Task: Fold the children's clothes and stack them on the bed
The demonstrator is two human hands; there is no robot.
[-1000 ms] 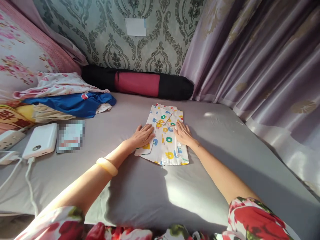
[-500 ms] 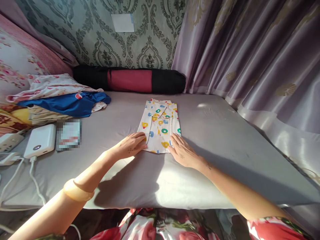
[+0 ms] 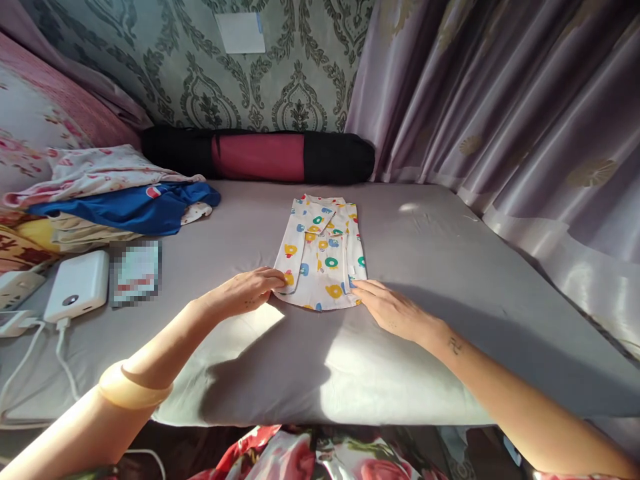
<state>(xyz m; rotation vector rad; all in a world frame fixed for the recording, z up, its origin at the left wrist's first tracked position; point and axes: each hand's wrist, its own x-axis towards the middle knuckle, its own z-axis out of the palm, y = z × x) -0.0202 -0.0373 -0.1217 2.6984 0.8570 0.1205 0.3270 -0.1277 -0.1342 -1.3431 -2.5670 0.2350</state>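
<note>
A small white shirt [image 3: 320,267] printed with yellow, green and blue figures lies on the grey bed sheet. Its sides and sleeves are folded inward, with the collar at the far end and a curved hem towards me. My left hand [image 3: 250,291] is closed on the lower left edge, fingers bent over the cloth. At the lower right edge, my right hand [image 3: 395,310] has its fingers together on the fabric, the tips pinching the border. Both thumbs are partly hidden.
A heap of clothes with a blue garment [image 3: 125,207] lies at the left. Nearer stand a white power bank [image 3: 77,287] with a cable and a power strip [image 3: 17,288]. A black and red bolster-shaped bag [image 3: 257,157] rests along the wall. Purple curtains [image 3: 500,100] hang at the right.
My hands have slid outward from lying on the shirt to its lower side edges. The hem has spread slightly wider, and the view has shifted a little.
</note>
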